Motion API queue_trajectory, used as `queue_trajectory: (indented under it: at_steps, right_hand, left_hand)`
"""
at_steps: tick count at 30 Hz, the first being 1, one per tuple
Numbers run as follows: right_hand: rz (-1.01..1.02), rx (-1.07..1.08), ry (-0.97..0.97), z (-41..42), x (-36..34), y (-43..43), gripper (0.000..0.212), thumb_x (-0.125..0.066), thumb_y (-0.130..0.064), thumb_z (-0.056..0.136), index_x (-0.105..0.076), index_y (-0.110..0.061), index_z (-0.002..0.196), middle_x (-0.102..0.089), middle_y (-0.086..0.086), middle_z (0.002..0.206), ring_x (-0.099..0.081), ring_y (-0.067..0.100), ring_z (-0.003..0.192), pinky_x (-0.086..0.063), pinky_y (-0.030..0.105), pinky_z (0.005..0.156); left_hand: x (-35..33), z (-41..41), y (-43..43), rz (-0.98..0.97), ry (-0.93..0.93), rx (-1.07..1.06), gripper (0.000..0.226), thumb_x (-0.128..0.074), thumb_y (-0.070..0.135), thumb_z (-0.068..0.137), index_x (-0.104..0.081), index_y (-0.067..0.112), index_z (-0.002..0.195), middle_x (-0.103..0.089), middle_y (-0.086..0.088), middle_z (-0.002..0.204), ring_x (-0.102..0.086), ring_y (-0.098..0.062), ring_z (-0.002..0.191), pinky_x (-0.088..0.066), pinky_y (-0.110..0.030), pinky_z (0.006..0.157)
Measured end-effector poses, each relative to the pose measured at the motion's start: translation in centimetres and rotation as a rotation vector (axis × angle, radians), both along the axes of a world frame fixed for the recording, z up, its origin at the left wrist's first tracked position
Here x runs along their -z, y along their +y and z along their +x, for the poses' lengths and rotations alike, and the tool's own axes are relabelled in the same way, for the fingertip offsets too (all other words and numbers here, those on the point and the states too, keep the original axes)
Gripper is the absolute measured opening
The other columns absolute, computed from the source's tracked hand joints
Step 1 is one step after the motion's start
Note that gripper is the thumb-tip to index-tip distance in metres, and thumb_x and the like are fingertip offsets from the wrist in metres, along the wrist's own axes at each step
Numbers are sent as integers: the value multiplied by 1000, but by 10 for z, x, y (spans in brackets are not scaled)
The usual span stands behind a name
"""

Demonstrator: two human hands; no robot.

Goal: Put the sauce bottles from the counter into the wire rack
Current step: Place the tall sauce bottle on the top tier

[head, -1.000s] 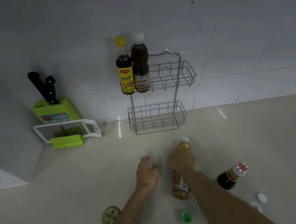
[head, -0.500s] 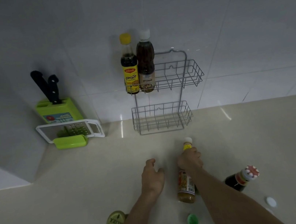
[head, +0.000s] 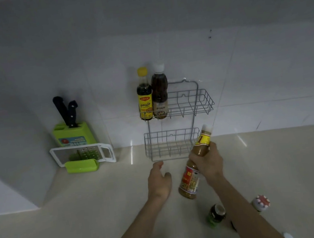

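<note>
Leftmost, green plastic knife block (head: 73,134) w/ flat grater (head: 83,155) at far left, both rigid. Left hand (head: 158,180) hovers over the counter (head: 66,224), fingers loosely spread, holding nothing. Wire rack (head: 179,113) on far wall: thin stiff metal, two bottles in top tier. Right hand (head: 207,162) wraps the brown sauce bottle (head: 191,177) at its narrow shoulder, tilted, near the lower tier; smooth, probably full & heavyish, could slip, so grip below the neck.
</note>
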State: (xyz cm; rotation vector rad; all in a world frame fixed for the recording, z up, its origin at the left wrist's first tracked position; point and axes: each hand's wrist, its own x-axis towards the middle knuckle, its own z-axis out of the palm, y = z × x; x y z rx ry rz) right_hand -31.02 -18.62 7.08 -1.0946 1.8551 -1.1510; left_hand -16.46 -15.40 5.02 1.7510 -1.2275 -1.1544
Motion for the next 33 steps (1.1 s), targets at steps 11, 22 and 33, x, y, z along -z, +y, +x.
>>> queue_trajectory:
  at_steps: [11, 22, 33]
  right_hand:
    - [-611, -38, -93, -15, -162, -62, 54, -75, -14, 72, -49, -20, 119, -61, -14, 95, -62, 3, 87, -53, 25, 77]
    - [-658, -349, 91, 1, -167, -119, 58, -75, -6, 70, -40, -19, 114, -62, -2, 95, -61, 6, 82, -53, 26, 72]
    - [-487, -521, 123, -4, -156, -154, 63, -76, -1, 68, -40, -19, 117, -59, -7, 97, -60, 6, 87, -51, 24, 71]
  left_hand:
    - [-62, 22, -61, -409, -225, 114, 68, -42, 0, 93, -11, 19, 151, 0, 0, 161, 7, -17, 148, -2, -26, 116]
    - [-80, 36, -92, -520, -459, 183, 82, -48, 4, 91, 7, 16, 150, 20, -4, 158, 19, -20, 145, -10, -47, 121]
    - [-78, 37, -99, -419, -233, 172, 85, -52, 9, 92, 9, 16, 150, -6, -2, 160, -17, -17, 146, -15, -21, 112]
